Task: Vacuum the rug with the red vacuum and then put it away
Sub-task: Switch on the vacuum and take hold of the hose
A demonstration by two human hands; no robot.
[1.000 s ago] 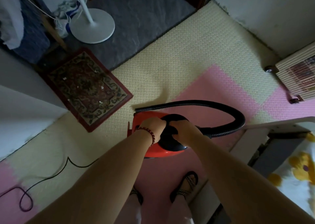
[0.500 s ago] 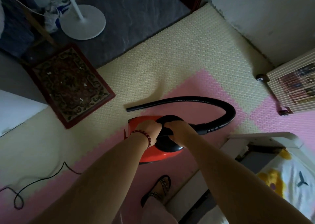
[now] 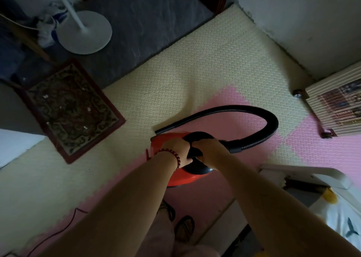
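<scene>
Both hands hold the black handle on top of the red vacuum (image 3: pixel 161 144). The left hand (image 3: pixel 176 151) wears a red bead bracelet (image 3: pixel 172 153); the right hand (image 3: pixel 210 153) is just beside it. The vacuum is over a pink part of the foam mat (image 3: pixel 195 65). Its black hose (image 3: pixel 254 111) bends in a big loop to the right. The small rug (image 3: pixel 72 108), with white bits on it, lies at the mat's left edge. A white round stand (image 3: pixel 84 35) sits on the dark floor past the far edge.

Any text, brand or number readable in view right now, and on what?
No text can be read.
On the red vacuum: no label or brand shows.
On the slatted white cart: printed patches, too blurred to read.
</scene>
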